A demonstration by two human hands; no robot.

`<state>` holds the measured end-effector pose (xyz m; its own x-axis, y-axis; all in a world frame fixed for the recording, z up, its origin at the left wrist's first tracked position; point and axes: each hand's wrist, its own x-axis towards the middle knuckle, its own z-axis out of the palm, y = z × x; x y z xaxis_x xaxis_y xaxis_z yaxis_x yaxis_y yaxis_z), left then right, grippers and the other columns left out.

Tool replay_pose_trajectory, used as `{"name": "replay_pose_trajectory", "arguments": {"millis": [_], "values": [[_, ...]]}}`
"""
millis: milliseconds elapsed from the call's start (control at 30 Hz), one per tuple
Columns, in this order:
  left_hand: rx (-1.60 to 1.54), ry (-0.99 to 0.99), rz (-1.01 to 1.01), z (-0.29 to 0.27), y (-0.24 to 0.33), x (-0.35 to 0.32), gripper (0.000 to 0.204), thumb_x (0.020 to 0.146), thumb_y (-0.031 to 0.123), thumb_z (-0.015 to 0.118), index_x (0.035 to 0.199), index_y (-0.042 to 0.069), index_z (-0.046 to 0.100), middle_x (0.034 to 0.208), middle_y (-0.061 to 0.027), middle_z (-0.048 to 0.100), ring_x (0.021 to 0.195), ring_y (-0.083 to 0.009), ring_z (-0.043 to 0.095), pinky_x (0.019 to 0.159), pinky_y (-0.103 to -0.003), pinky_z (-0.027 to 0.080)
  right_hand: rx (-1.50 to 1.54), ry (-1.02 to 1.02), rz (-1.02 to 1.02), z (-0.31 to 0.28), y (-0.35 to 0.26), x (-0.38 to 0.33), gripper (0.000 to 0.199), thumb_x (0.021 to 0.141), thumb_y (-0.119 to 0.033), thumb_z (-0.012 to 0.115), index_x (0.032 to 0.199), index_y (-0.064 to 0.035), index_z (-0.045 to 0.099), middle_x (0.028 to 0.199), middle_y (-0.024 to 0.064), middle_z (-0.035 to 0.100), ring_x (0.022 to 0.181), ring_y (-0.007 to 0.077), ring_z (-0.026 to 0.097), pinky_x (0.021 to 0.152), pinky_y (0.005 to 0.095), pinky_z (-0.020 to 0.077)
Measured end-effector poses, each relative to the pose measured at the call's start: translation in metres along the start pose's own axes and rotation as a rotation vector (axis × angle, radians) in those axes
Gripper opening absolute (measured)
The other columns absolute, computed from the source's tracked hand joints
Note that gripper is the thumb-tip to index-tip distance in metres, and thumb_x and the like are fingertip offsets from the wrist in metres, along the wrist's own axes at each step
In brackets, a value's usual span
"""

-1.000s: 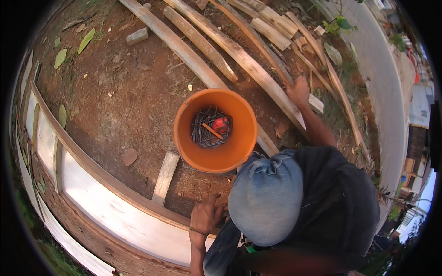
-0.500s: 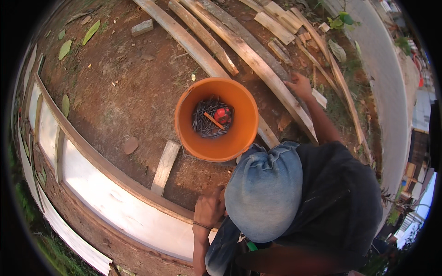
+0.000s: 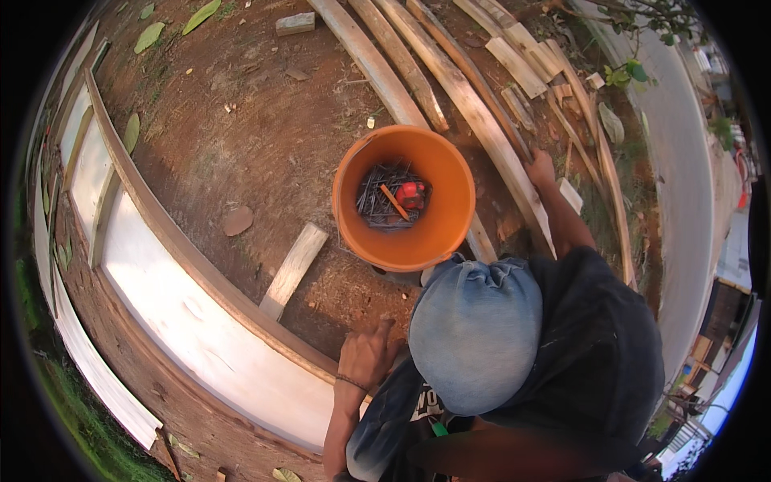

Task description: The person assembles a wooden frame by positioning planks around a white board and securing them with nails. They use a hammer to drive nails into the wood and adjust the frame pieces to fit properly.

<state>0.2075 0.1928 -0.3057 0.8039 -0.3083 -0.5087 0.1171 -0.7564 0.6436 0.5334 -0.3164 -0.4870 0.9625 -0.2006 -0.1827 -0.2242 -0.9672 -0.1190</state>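
Note:
My right hand [image 3: 542,170] is closed on the edge of a long, narrow wooden plank [image 3: 474,76], to the right of an orange bucket [image 3: 459,193]. A wider, paler board [image 3: 474,100] lies just left of that plank. Inside the bucket are many nails [image 3: 377,201], a red tape measure [image 3: 410,194] and a flat orange pencil [image 3: 393,202]. My left hand [image 3: 365,357] holds nothing, with its fingers partly stretched and apart. It is beside the wooden rail of a long white panel [image 3: 201,329]. My bent knee [image 3: 478,321] stands between both hands.
A short wood offcut [image 3: 293,269] lies on the soil near the rail. Several boards and scraps [image 3: 518,68] are strewn at the far right, beside a paved strip [image 3: 683,161]. A small block [image 3: 295,24] sits at the far side.
The view has shifted, so the bucket appears farther right. The plank at my right hand now looks narrower, tipped onto its edge. My left hand's fingers have loosened and stretched out.

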Motion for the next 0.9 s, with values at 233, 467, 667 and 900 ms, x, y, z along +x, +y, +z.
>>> {"name": "replay_pose_trajectory", "arguments": {"millis": [233, 467, 667, 900], "values": [[-0.031, 0.01, 0.041, 0.006, 0.001, 0.003, 0.039, 0.089, 0.03, 0.073, 0.118, 0.004, 0.065, 0.087, -0.022, 0.072, 0.083, -0.0411, 0.071, 0.079, -0.05, 0.055, 0.195, 0.128, 0.035, -0.004, 0.01, -0.019, 0.062, 0.087, -0.038, 0.077, 0.133, 0.0003, 0.061, 0.136, 0.0262, 0.057, 0.125, 0.042, 0.055, 0.106, 0.0483, 0.0457], [0.01, -0.022, 0.012, 0.004, 0.0, -0.002, 0.04, 0.091, 0.034, 0.07, 0.119, 0.006, 0.063, 0.089, -0.0209, 0.073, 0.087, -0.0399, 0.072, 0.081, -0.05, 0.055, 0.074, 0.006, -0.301, -0.042, -0.039, -0.123, 0.077, 0.083, -0.042, 0.081, 0.141, -0.0064, 0.045, 0.132, 0.0273, 0.057, 0.119, 0.0451, 0.059, 0.094, 0.0521, 0.0504], [-0.044, -0.126, -0.013, 0.001, -0.001, 0.011, 0.04, 0.094, 0.039, 0.065, 0.117, 0.006, 0.063, 0.097, -0.0214, 0.074, 0.089, -0.0409, 0.072, 0.083, -0.05, 0.055, -0.055, -0.026, -0.008, -0.032, -0.048, -0.121, 0.064, 0.077, -0.039, 0.086, 0.115, -0.0084, 0.045, 0.105, 0.0256, 0.07, 0.101, 0.0479, 0.066, 0.083, 0.0555, 0.0527], [0.04, -0.047, 0.074, 0.006, -0.003, 0.011, 0.046, 0.096, 0.04, 0.062, 0.126, 0.005, 0.062, 0.092, -0.0239, 0.073, 0.091, -0.0429, 0.071, 0.082, -0.052, 0.055, -0.018, 0.002, -0.056, -0.026, -0.043, -0.12, 0.063, 0.074, -0.034, 0.088, 0.111, -0.0084, 0.044, 0.098, 0.0248, 0.069, 0.096, 0.0488, 0.066, 0.08, 0.0561, 0.0519]]}}
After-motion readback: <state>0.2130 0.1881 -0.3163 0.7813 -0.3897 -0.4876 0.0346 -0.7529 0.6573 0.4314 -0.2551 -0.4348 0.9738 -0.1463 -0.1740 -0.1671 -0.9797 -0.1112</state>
